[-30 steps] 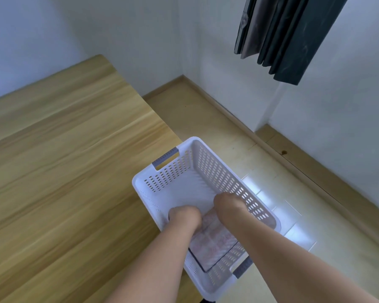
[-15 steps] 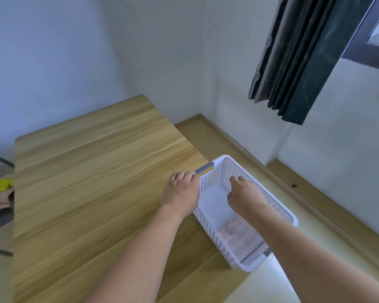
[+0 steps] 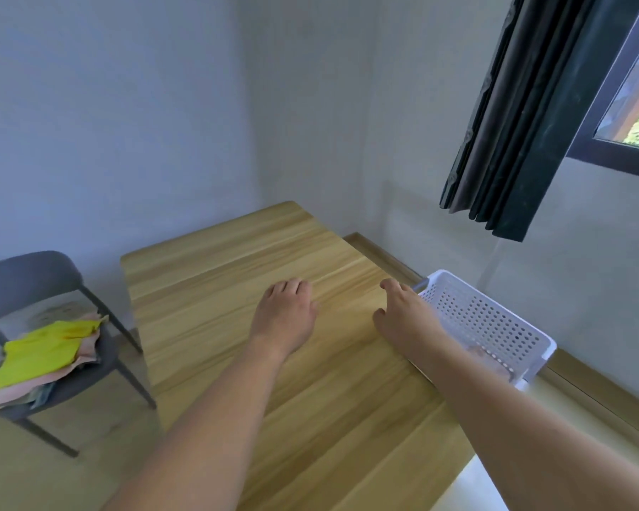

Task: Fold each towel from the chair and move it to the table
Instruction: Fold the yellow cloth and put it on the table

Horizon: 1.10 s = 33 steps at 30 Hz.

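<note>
Both hands hover empty over the tabletop, fingers loosely curled: left hand (image 3: 285,319), right hand (image 3: 403,319). I see the towels (image 3: 45,348) stacked on the chair (image 3: 34,278) off the tabletop's left edge, nearer my left hand.

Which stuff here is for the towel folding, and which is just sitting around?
For the job: pile of yellow and pink towels, grey chair, light wooden table.
Just there: white perforated plastic basket, dark curtain, window.
</note>
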Motion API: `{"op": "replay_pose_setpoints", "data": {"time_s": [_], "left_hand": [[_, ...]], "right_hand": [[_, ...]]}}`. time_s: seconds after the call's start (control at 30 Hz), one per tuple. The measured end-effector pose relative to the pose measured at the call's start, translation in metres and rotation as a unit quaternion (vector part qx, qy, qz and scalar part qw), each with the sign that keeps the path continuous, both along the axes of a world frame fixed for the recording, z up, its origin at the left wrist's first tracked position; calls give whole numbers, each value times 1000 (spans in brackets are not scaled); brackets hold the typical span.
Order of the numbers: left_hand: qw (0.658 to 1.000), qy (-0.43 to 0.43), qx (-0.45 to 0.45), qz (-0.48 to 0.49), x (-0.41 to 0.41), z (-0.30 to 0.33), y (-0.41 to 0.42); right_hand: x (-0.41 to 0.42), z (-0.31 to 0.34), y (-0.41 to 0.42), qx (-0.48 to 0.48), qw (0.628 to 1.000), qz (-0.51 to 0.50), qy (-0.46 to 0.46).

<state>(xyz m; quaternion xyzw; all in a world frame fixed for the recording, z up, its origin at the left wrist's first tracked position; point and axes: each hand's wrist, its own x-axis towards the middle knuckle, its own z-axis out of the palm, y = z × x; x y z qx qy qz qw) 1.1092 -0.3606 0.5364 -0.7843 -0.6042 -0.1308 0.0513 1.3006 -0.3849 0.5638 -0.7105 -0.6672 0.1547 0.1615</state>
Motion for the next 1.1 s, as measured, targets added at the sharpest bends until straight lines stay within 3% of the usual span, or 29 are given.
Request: {"op": "replay_pose_setpoints", "data": {"time_s": [0.3,0.57,1.1], "left_hand": [[999,-35,11,40,-118,22,-36],[993,-113,-7,38,-285,35,-66],[996,-77,15,38,-556,44,-94]], "right_hand": [[-112,19,-33,16,999,44,-1],[-287,30,-69,20,999,27,29],[-548,50,-90,47,996,58,47]]}}
